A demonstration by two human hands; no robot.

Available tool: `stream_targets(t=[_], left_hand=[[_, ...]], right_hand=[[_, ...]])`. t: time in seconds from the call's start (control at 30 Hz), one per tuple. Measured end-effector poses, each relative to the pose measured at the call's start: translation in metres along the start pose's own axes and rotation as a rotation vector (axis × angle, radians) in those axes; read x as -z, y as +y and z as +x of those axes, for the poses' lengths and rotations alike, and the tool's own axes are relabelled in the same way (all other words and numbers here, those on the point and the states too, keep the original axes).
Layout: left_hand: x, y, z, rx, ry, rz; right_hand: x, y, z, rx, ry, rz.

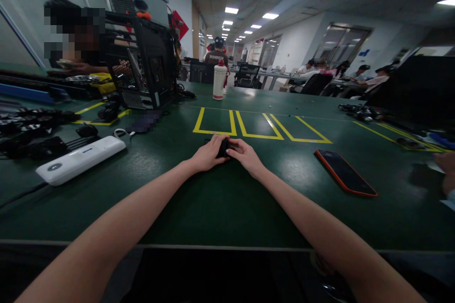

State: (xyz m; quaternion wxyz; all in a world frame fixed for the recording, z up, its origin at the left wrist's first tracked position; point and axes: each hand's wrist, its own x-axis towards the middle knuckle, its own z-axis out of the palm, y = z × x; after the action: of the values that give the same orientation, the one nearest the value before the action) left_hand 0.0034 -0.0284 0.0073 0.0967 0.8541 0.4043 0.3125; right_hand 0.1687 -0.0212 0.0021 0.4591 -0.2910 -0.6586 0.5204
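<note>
Both my hands meet at the middle of the green table [185, 199], close in front of the yellow tape outlines. My left hand [209, 155] is wrapped over a small black object [223, 147], fingers resting along its top and side. From the other side, my right hand [245, 155] pinches the same black object between thumb and fingers. Most of it is hidden by the fingers, so its exact kind does not show. Another dark bit of it, or of a second part, peeks out behind my left fingers.
Left lie a white power strip [83, 158], black cables [35, 125] and an open computer case [149, 61]. A white bottle [219, 80] stands behind yellow tape outlines [216, 132]. An orange-edged phone [344, 173] lies right, near another person's hand [446, 163].
</note>
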Motion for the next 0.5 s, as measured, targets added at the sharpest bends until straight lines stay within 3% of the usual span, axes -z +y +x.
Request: stream_targets(t=[0.1,0.37,0.5], left_hand=[[-0.0007,-0.0014,-0.0003,-0.007,0.003,-0.001],[-0.0026,-0.0028,0.0011,-0.006,0.005,0.018],[-0.0018,-0.0024,0.0011,0.006,-0.002,0.020]], right_hand=[[-0.0003,-0.0005,-0.0021,0.010,-0.019,0.035],[-0.0032,-0.0022,0.0000,0.068,0.088,-0.070],[-0.0009,0.0009,0.0018,0.027,0.072,-0.064]])
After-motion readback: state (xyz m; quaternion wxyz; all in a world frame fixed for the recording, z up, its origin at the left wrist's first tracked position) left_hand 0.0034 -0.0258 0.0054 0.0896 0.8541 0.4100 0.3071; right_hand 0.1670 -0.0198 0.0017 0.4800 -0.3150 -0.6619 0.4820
